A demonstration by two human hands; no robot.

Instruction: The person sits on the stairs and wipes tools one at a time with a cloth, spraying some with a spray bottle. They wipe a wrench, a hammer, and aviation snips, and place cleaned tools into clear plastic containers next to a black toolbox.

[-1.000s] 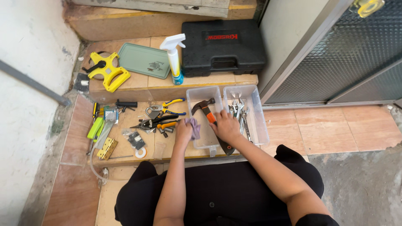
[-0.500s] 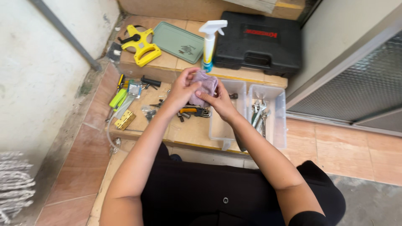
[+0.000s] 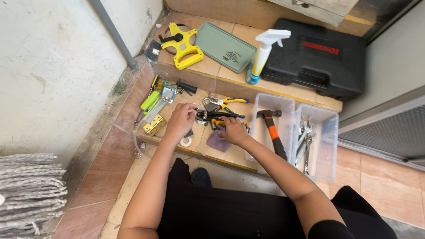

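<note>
My left hand (image 3: 180, 121) is curled with its fingertips pinching the end of black-handled pliers (image 3: 208, 115) in a heap of hand tools on the tiled step. My right hand (image 3: 235, 131) rests on a small purple cloth (image 3: 217, 142) and holds it against the step, its fingers beside orange-handled pliers (image 3: 216, 124). A padlock (image 3: 208, 104) and yellow-and-blue-handled pliers (image 3: 229, 104) lie just beyond both hands. A hammer with an orange and black handle (image 3: 273, 132) lies in a clear plastic bin (image 3: 283, 100) to the right of my right hand.
A second clear bin (image 3: 330, 119) holds several wrenches (image 3: 305, 140). On the upper step are a spray bottle (image 3: 262, 54), a black tool case (image 3: 318, 59), a green tray (image 3: 225, 46) and a yellow tape reel (image 3: 183, 44). Left of my hands lie a green screwdriver (image 3: 149, 101), a brass hinge (image 3: 155, 125) and a tape roll (image 3: 186, 141).
Both hands held the purple cloth up between them; now they are lowered and apart. The cloth lies on the step under my right hand, and my left hand has moved to the tool heap.
</note>
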